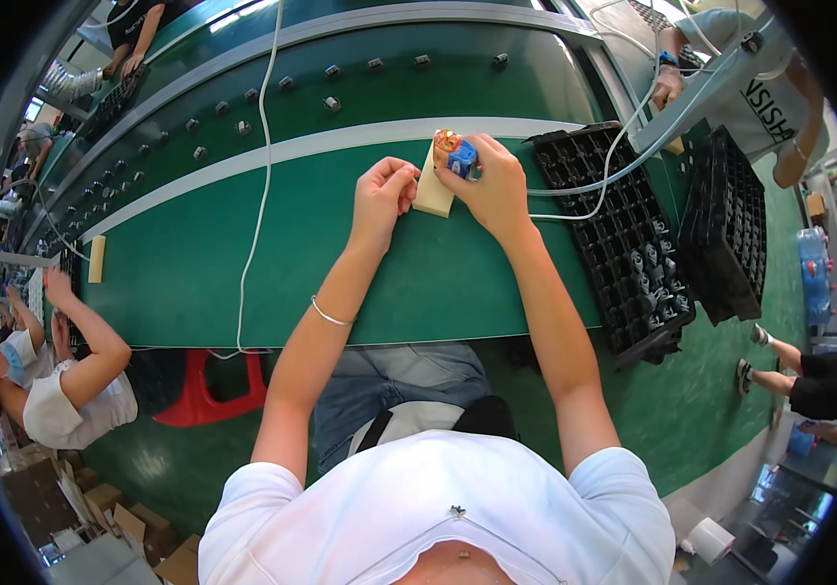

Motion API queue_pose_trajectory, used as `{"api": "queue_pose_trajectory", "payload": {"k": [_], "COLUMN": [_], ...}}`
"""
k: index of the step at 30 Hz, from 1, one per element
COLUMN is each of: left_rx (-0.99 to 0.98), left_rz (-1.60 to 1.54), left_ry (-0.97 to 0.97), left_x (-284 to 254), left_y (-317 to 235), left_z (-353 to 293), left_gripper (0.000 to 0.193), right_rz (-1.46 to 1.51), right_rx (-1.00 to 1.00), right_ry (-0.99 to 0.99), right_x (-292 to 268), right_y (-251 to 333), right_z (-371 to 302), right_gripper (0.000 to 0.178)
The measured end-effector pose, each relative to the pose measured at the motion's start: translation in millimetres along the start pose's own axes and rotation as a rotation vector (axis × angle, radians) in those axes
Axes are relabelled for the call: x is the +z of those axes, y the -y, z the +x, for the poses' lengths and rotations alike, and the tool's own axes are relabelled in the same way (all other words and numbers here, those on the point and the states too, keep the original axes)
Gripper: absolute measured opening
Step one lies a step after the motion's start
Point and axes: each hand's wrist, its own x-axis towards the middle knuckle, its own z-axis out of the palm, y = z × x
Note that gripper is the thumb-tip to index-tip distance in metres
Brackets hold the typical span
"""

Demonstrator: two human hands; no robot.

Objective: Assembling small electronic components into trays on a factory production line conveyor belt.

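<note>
Your right hand (491,185) is clamped on a blue-and-orange part (461,158), which sits at the far end of a cream block (432,198), nearer the pale strip (340,146) than the near edge of the green worktop (179,258). Your left hand (383,198) is just beside the block, fingertips together; whether they pinch anything, you cannot tell. At the worktop's right edge lies a black tray (589,190), with silver pieces (660,283) toward the near-right corner.
</note>
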Motion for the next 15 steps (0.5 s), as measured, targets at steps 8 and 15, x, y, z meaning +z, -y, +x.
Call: {"api": "queue_pose_trajectory", "payload": {"k": [8, 15], "left_rx": [0.016, 0.058], "left_rz": [0.005, 0.013], "left_ry": [-0.012, 0.001], "left_x": [-1.5, -1.1], "left_y": [-0.6, -4.0], "left_z": [2.9, 0.8], "left_gripper": [0.014, 0.016], "right_rz": [0.108, -0.016], "right_rx": [0.041, 0.206], "right_ry": [0.006, 0.174], "right_x": [5.1, 23.9], "right_y": [-0.1, -18.3], "right_z": [4.4, 57.0], "right_gripper": [0.034, 0.034]}}
